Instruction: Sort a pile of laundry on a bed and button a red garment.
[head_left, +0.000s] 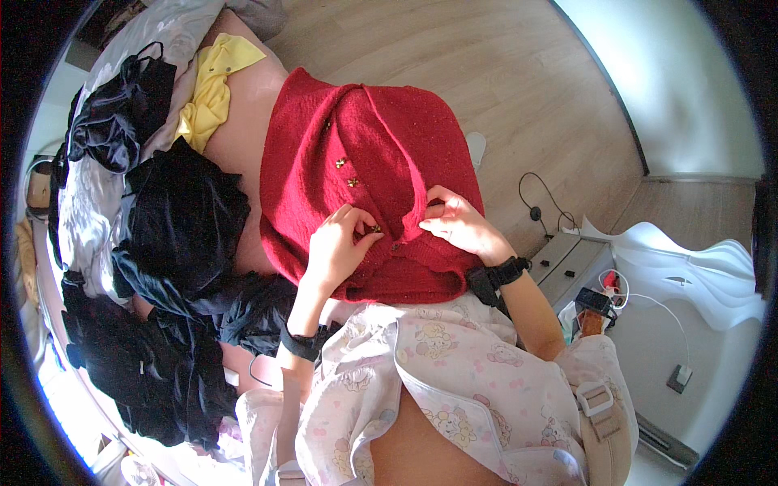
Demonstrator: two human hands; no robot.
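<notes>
We take the red knitted cardigan as our reference item. It lies spread flat on a pink bed surface, with its hem nearest us and its collar end pointing away toward the wooden floor. Small gold buttons run down its front opening.

Left hand: it rests on the lower front of the cardigan, just left of the opening. The fingers are curled together and pinched at a gold button near the hem. A black wrist strap sits on this forearm.

Right hand: it rests on the cardigan just right of the opening, level with the left hand. The thumb and fingers are closed on the knitted front edge, which rises in a fold between the two hands. A black wrist strap sits on this forearm as well.

Surrounding items, all located from the cardigan:
- Left of it, touching its side: a heap of black garments, which runs on down toward us.
- Beyond its upper left corner: a yellow garment, partly under grey cloth.
- Right of it, on the floor: a black cable.
- Right of its hem, well apart: a white bedside unit bearing small devices.
- Just below its hem: our pale printed pyjama top.
</notes>
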